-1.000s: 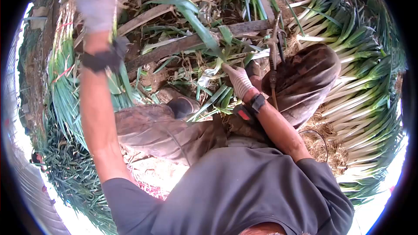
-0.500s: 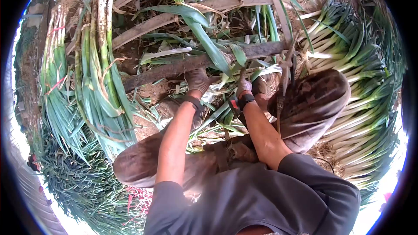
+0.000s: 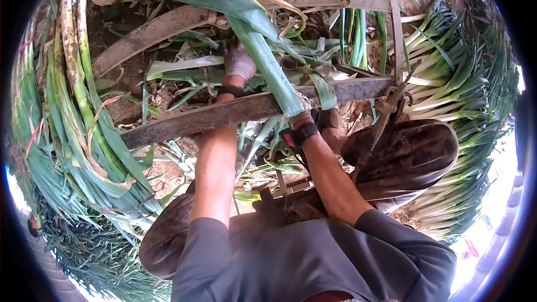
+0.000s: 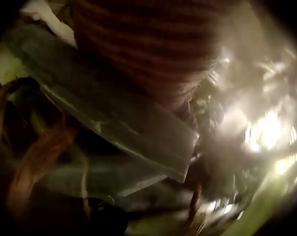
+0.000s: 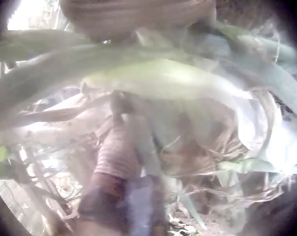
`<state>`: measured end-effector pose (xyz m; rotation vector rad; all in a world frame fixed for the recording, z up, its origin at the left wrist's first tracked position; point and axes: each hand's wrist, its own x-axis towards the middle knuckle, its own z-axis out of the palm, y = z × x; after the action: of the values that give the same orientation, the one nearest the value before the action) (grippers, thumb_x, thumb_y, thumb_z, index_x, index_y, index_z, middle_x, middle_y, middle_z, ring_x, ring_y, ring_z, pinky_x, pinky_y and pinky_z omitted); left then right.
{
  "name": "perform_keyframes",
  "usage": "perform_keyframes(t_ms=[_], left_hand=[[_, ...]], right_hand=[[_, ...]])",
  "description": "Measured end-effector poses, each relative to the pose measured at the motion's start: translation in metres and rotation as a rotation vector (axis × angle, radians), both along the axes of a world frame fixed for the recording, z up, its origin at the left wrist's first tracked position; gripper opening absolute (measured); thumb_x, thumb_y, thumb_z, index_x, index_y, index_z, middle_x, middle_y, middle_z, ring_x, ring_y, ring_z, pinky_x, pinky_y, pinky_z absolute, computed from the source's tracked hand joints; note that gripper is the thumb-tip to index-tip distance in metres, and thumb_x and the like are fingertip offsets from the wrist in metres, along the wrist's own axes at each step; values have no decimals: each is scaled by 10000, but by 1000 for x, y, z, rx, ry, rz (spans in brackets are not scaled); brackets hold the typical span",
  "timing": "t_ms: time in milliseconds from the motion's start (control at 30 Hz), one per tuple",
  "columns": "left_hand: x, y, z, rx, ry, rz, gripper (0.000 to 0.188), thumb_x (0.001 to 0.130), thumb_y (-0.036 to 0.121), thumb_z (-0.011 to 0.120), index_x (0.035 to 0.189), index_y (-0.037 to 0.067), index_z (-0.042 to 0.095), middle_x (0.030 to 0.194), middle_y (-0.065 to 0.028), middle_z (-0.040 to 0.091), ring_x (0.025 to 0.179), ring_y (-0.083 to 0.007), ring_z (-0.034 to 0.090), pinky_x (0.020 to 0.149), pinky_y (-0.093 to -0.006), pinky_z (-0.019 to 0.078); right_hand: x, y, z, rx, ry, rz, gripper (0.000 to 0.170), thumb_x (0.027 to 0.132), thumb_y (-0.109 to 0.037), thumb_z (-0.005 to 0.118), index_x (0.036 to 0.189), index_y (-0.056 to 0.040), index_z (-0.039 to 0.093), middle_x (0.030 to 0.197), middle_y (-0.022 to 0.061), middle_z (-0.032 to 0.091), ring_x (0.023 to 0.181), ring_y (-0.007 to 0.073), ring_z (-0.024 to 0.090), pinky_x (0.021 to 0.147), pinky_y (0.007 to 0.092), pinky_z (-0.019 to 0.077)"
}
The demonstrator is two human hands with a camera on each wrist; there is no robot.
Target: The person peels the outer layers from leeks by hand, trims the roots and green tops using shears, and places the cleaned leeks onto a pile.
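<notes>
My left hand (image 3: 239, 62), in a striped knit glove, reaches beneath the dark bar (image 3: 201, 116) into loose leek leaves. Its fingertips are hidden at the end of a pale leek stalk (image 3: 184, 66). In the left wrist view, the glove (image 4: 143, 44) lies against a flat green leaf piece (image 4: 104, 108) with a cut end. My right hand (image 3: 302, 117) is close to the near side of the bar, partly covered by a long broad leek leaf (image 3: 257, 50). Its glove (image 5: 138, 17) fills the top of the right wrist view above green leaves (image 5: 153, 76); what its fingers hold, I cannot tell.
Bundled leeks (image 3: 84, 106) lean at the left. A long row of leeks with white stalks (image 3: 442, 162) lies along the right. A curved bar (image 3: 184, 19) crosses farther off, and a thin upright strip (image 3: 395, 28) joins the near bar at a knotted tie (image 3: 391, 100).
My left hand came down from the leek bundles on the left, then went under the bar and farther out. My right hand stayed near the bar's near side. The view shifted.
</notes>
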<state>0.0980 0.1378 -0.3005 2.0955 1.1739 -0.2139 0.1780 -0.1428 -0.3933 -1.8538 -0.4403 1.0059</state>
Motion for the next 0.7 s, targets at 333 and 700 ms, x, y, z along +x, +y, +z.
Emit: perform_keyframes(t_ms=[333,700], left_hand=[[-41,-157,58,-400,-189,97,489,834,370,644,1261,132,624,1261,-167,635,1216,-354,571,1004,-482,443],[-56,-182,252,-240,-57,-16,306,877,302,581,1083,120,715,1060,-182,713,978,-375,687,836,-471,536]], right_hand=[[-25,31,79,-13,528,-393,432,982,-324,533,1313,-48,554,1230,120,628,1072,256,619,919,396,502],[-47,26,280,-167,708,-594,683,963,-623,494,1298,-33,580,1107,126,666,940,256,651,810,406,528]])
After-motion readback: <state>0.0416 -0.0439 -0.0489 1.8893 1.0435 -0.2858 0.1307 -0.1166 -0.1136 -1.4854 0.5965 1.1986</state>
